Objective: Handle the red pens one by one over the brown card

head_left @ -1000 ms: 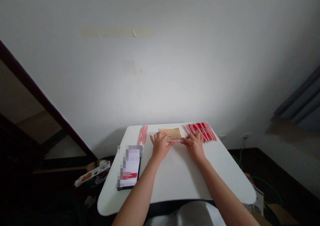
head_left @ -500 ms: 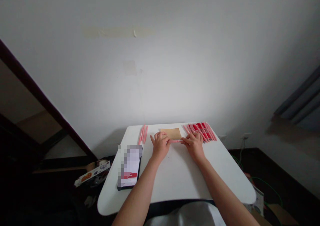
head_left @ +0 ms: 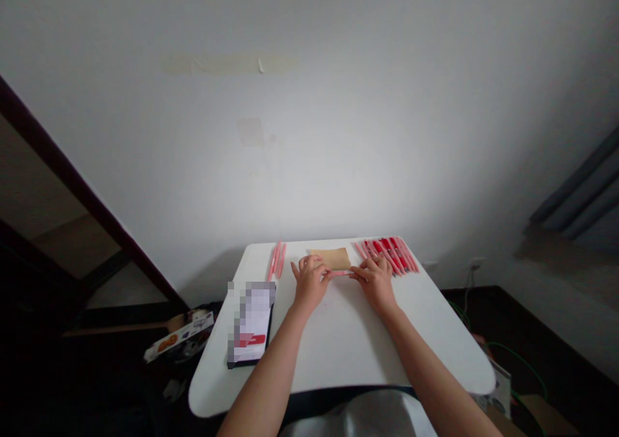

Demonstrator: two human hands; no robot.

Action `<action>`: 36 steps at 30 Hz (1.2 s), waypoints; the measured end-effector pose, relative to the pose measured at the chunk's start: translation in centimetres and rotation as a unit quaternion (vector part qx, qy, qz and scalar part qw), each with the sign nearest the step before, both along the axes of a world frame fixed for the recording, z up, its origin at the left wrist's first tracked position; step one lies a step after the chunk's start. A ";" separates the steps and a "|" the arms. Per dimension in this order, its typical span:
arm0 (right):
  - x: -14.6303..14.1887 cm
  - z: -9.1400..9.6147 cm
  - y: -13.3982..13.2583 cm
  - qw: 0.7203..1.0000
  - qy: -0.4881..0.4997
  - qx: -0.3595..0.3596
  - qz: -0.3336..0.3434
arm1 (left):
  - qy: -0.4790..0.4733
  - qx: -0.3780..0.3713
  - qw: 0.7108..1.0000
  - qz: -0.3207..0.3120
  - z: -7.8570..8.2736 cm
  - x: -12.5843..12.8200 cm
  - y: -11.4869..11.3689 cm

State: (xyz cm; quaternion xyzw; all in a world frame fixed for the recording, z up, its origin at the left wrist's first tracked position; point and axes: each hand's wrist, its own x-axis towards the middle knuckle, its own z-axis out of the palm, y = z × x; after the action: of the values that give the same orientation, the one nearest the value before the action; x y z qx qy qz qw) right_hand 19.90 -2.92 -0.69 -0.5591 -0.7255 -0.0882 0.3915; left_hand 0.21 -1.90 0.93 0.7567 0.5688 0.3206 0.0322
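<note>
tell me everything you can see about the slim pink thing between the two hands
The slim pink thing looks like a pen, narrow and straight, perhaps plastic, though it is too small to be sure. It lies nearly level across the view, low over the white table, just on the near side of the brown paper. The left hand and right hand pinch it from either side, their fingers hiding its ends; no cap, clip or lettering can be made out.
</note>
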 end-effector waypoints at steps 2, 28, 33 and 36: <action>0.0 0.1 0.0 1.000 0.001 0.001 0.001 | 0.003 -0.004 1.000 0.004 0.0 0.0 0.1; 0.0 0.0 0.0 1.000 -0.012 -0.008 -0.002 | 0.012 -0.021 1.000 0.004 0.1 0.2 0.0; 0.1 -0.1 0.0 1.000 -0.005 -0.011 -0.003 | -0.001 -0.016 1.000 0.006 0.1 0.2 0.1; 0.1 -0.1 0.0 1.000 -0.003 -0.012 -0.001 | 0.003 -0.019 1.000 0.001 0.2 0.2 0.0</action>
State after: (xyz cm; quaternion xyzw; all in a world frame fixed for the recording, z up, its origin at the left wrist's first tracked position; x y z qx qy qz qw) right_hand 19.98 -2.90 -0.80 -0.5641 -0.7273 -0.0819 0.3822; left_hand 0.37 -1.93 1.10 0.7563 0.5759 0.3073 0.0442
